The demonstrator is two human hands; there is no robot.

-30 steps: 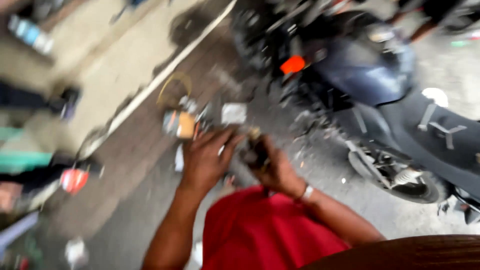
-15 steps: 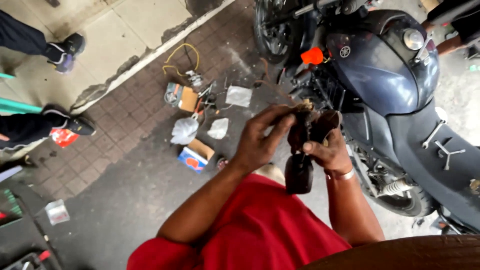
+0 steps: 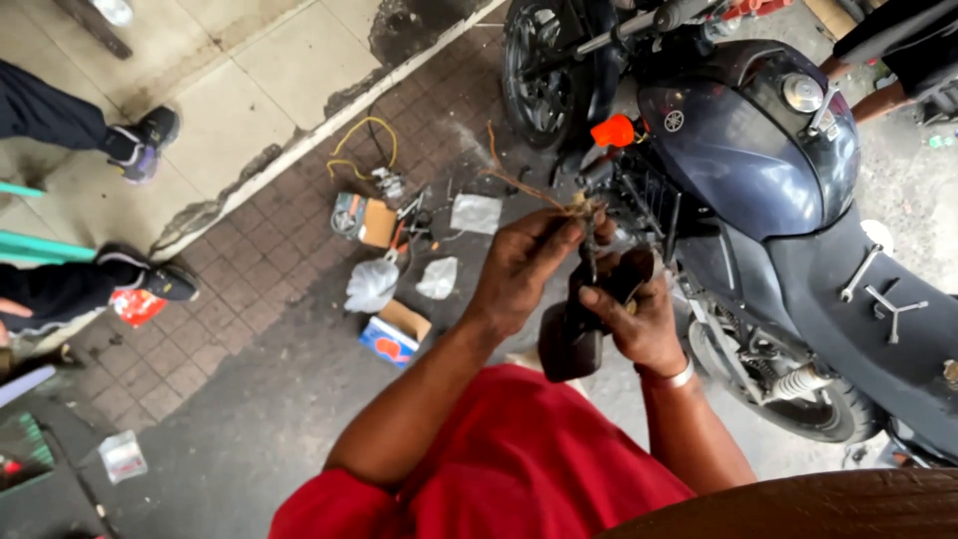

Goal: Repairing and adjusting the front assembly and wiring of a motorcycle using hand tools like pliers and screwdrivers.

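Dark blue motorcycle (image 3: 758, 170) sits just beyond and right of our fingers, wrenches (image 3: 883, 294) lying on its seat. Right hand (image 3: 644, 319) is wrapped tight around a black part (image 3: 579, 329), fingers fully curled. Left hand (image 3: 524, 265) pinches the frayed wire ends (image 3: 579, 208) at the part's top, fingertips closed. Small open box (image 3: 396, 331) lies on the ground left of our fingers.

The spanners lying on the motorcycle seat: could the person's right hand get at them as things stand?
Probably not right away. The right hand is gripping a black part, so it isn't free. The spanners lie uncovered on the seat on that hand's side, with nothing between.
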